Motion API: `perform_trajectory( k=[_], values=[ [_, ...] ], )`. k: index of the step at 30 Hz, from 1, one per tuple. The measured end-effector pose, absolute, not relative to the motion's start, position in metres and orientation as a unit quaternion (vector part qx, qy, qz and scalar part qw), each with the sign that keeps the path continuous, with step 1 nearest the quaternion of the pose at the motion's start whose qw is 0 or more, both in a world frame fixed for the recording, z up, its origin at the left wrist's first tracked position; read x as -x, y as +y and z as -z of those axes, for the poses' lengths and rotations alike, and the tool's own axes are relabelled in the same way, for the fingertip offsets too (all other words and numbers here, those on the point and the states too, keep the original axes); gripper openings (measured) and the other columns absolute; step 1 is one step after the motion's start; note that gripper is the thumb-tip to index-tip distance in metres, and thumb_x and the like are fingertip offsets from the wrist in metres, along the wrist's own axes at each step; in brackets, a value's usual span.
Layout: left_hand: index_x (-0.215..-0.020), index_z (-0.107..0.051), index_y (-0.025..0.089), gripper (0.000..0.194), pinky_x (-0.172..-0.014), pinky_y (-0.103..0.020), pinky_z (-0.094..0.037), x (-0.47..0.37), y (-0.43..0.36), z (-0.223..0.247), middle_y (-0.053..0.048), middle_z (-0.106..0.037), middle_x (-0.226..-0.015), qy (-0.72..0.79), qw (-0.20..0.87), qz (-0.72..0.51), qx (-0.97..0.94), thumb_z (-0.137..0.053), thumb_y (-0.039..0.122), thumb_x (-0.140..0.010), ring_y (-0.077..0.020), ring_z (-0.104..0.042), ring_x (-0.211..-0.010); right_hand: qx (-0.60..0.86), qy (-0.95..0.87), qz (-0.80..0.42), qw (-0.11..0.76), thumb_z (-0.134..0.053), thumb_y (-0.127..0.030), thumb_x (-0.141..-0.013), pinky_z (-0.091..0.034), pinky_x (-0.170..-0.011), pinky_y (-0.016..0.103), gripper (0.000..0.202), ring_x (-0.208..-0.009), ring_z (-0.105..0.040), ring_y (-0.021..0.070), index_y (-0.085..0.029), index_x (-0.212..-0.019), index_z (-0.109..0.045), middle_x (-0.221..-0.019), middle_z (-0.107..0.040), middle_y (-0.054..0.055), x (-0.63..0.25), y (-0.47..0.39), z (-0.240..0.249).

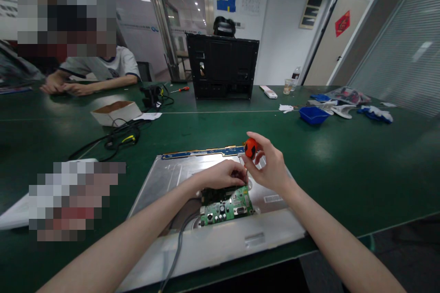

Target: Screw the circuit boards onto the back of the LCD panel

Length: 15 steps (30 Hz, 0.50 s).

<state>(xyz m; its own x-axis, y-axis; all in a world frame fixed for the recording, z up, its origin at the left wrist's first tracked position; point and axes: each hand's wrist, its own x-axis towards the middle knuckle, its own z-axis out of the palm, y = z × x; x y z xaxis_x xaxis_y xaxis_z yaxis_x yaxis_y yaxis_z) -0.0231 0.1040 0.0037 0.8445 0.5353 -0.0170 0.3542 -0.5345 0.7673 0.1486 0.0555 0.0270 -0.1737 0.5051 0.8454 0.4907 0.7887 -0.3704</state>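
Note:
My right hand (pixel 270 165) grips the orange and black handle of a screwdriver (pixel 250 148), held upright with its shaft pointing down. My left hand (pixel 225 175) is curled beside the shaft, fingertips close to the tip and over the far edge of a green circuit board (pixel 228 208). What those fingers pinch, if anything, is hidden. The board lies on a silver metal panel (pixel 147 199) with a blue strip board (pixel 202 152) along its far edge. A grey cable (pixel 180 242) runs from the board area toward the near edge.
A black monitor housing (pixel 223 66) stands at the back. On the left are a cardboard box (pixel 117 113), black cables (pixel 120 137) and a second screwdriver (pixel 184 89). To the right lie a blue tray (pixel 313 115) and gloves (pixel 374 113). Another person (pixel 113 66) sits far left.

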Motion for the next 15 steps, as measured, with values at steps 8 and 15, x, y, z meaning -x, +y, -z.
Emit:
perform_trajectory(
  k=[8, 15],
  values=[
    [-0.08, -0.066, 0.014, 0.005, -0.065, -0.024, -0.041, 0.0228, 0.1039, -0.0049, 0.0, -0.063, -0.074, 0.261, 0.403, -0.102, -0.871, -0.064, 0.018, -0.078, -0.0158, -0.056, -0.07, 0.326, -0.767, -0.028, 0.552, -0.057, -0.018, -0.084, -0.05, -0.049, 0.021, 0.047, -0.066, -0.061, 0.0119, -0.026, -0.128, -0.041, -0.092, -0.065, 0.002, -0.1496, 0.0563, -0.0257],
    [-0.077, -0.064, 0.015, 0.002, -0.065, -0.024, -0.04, 0.0225, 0.1047, -0.0066, 0.001, -0.061, -0.072, 0.258, 0.401, -0.095, -0.874, -0.063, 0.016, -0.077, -0.0151, -0.054, -0.069, 0.332, -0.762, -0.041, 0.554, -0.063, -0.021, -0.083, -0.049, -0.049, 0.021, 0.048, -0.064, -0.06, 0.0113, -0.027, -0.124, -0.038, -0.093, -0.063, 0.002, -0.1502, 0.0575, -0.0236]
  ],
)
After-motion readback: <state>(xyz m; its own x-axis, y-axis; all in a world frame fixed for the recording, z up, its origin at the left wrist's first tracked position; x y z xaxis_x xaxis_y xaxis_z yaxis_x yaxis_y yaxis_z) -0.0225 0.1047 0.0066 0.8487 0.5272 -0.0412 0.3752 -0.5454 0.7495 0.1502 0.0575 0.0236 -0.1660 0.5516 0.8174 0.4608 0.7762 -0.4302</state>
